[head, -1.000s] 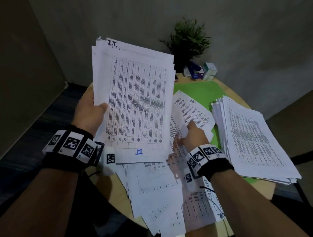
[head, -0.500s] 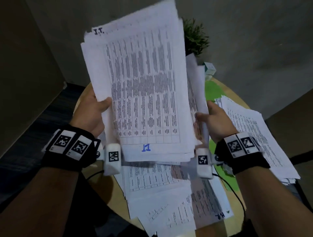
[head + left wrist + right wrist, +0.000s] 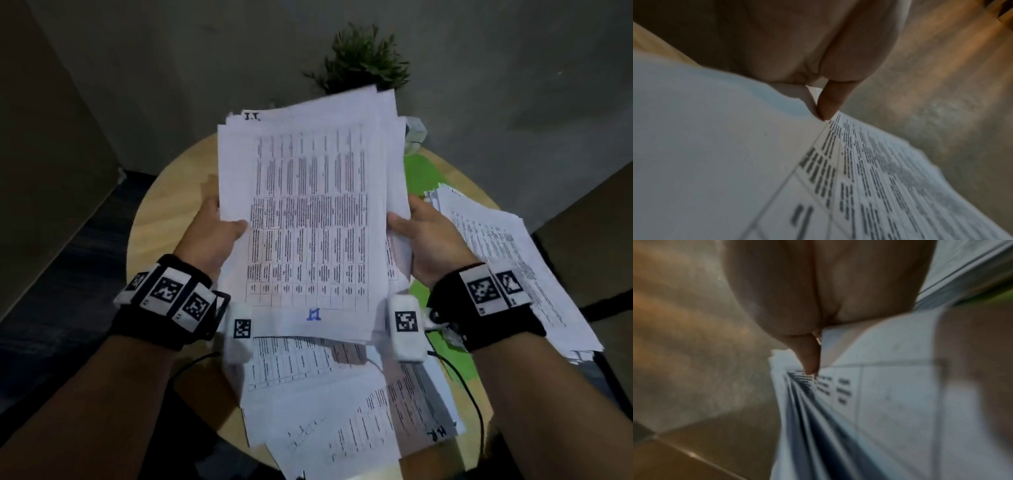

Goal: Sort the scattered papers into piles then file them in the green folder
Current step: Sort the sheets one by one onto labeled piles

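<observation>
A stack of papers (image 3: 310, 219) is held above the table (image 3: 161, 205), its side edges pinched by the left hand (image 3: 209, 236) at nine o'clock and the right hand (image 3: 428, 236) at three. The sheets are judged light, floppy and prone to sliding apart; both side edges are best gripped.

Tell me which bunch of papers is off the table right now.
The I.T. stack, held up at its side edges by the left hand and right hand. The right-side pile and near loose sheets lie flat.

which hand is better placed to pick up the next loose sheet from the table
Right, probably. The right hand sits nearer the loose sheets; the left hand can keep gripping the held stack.
</observation>
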